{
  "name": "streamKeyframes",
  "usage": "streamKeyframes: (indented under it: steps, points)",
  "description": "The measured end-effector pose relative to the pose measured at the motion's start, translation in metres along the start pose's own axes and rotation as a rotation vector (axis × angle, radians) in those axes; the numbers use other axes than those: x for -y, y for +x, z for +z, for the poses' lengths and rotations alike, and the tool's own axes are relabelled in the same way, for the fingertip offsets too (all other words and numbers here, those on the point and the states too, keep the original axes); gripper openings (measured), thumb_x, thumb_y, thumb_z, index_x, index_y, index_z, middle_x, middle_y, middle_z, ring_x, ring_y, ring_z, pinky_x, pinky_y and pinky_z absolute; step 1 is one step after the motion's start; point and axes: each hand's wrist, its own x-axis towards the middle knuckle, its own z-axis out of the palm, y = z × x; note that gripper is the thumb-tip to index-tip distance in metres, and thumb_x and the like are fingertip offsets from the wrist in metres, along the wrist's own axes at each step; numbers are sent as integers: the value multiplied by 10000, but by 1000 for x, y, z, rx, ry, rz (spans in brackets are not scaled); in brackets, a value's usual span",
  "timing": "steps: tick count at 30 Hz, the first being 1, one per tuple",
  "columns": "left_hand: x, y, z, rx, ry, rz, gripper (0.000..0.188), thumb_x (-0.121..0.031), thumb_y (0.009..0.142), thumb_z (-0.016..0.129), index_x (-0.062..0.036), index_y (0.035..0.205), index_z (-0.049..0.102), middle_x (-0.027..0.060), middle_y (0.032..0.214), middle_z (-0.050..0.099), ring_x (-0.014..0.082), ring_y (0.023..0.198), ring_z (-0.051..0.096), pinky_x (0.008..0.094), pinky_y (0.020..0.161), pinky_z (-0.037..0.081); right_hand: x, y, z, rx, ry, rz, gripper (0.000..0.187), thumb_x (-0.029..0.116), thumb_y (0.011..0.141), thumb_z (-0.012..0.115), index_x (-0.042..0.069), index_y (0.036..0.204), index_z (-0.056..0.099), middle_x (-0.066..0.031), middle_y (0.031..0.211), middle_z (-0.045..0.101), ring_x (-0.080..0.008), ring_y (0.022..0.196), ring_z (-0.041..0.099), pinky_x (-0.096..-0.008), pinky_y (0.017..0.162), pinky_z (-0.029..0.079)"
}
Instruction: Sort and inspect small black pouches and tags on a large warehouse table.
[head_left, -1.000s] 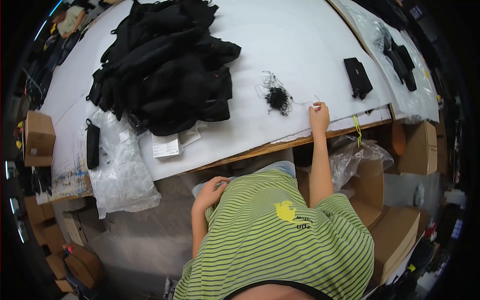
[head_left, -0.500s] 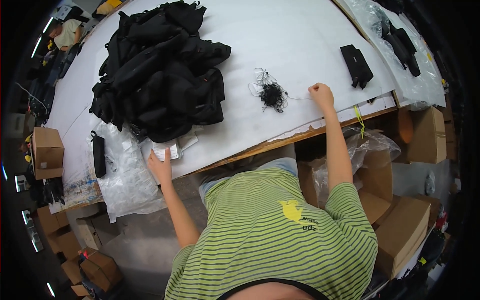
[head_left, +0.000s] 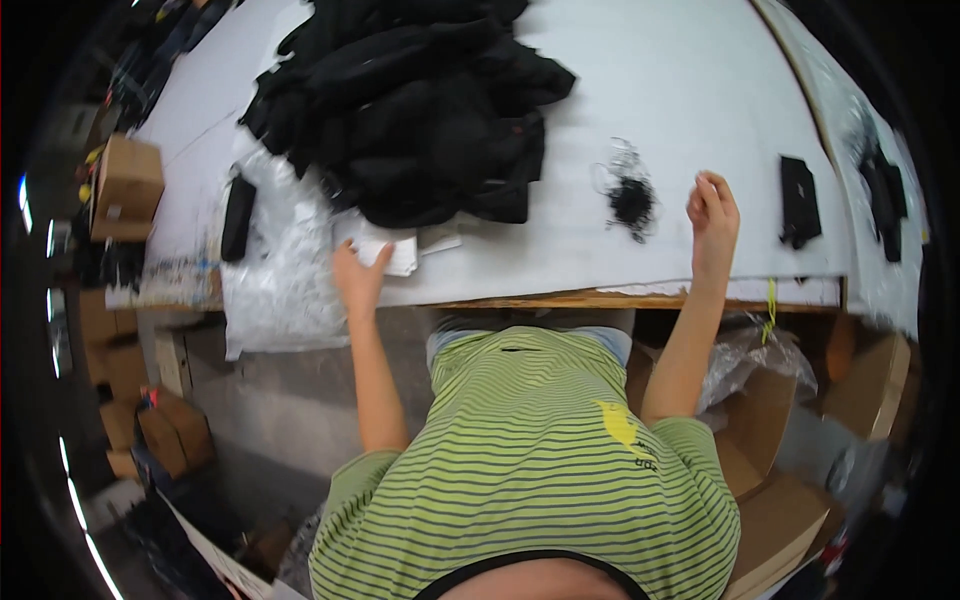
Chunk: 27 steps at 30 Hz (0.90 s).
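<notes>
My left hand (head_left: 361,282) is at the left end of a small stack of white cards (head_left: 400,256), with the cards between thumb and fingers. A large heap of black fabric bags (head_left: 430,130) lies just beyond it. My right hand (head_left: 713,215) is raised over the table's front part, fingers curled and pressed together. Whatever is in that pinch is too fine and blurred to make out. To its left, a tangle of thin black strings (head_left: 630,203) with some clear and white bits lies on the white table (head_left: 600,270).
Clear plastic bags (head_left: 285,290) and a slim black pouch (head_left: 238,217) lie left of the heap. A flat black pouch (head_left: 798,200) is at the right. An open carton (head_left: 755,420) with plastic film stands below the table edge. A brown box (head_left: 128,190) is at far left.
The view has turned, so the table's things sit farther right. My right hand has lifted away from the string tangle; a thin string ran between them before. My left hand stays at the cards.
</notes>
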Motion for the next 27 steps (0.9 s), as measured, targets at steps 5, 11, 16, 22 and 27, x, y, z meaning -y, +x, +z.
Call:
streamKeyframes:
  steps: [5, 11, 16, 22, 27]
  points:
    - [-10, -9, -2, -70, 4, -5, 715, -447, 691, 744, 32, 1178, 533, 187, 1030, 570, 374, 979, 515, 433, 878, 399, -31, -23, 6, 41, -74, 190, 89, 106, 867, 612, 32, 917, 604, 85, 588, 370, -6, 506, 282, -182, 463, 194]
    - [-1, -6, -29, 87, -86, -191, 586, -266, 752, 730, 48, 1191, 503, 196, 1049, 586, 341, 969, 565, 397, 870, 432, -39, -41, 24, 122, -189, 307, 56, 99, 843, 634, 48, 860, 622, 90, 594, 411, -2, 504, 289, -181, 461, 193]
    - [-68, -15, -88, 254, -810, -294, 487, -201, 794, 701, 0, 1169, 465, 152, 1030, 578, 223, 934, 564, 317, 865, 431, -39, -66, 64, 378, -282, 284, 39, 72, 826, 647, 47, 852, 632, 75, 627, 480, 0, 533, 353, -175, 480, 240]
    - [-149, -45, -95, 409, -987, -37, 513, -86, 780, 705, -52, 1216, 437, 63, 1074, 530, 125, 1005, 493, 262, 842, 414, -25, -89, 140, 592, -418, 80, 69, 72, 783, 678, 23, 807, 637, 44, 615, 536, -15, 547, 414, -187, 508, 321]
    - [-162, -46, -86, 235, -922, 211, 274, -49, 775, 685, -24, 1032, 593, 63, 1016, 535, 160, 925, 531, 265, 809, 428, -21, -96, 159, 566, -453, -129, 79, 69, 771, 693, 28, 805, 634, 32, 571, 495, -25, 491, 404, -184, 452, 302]
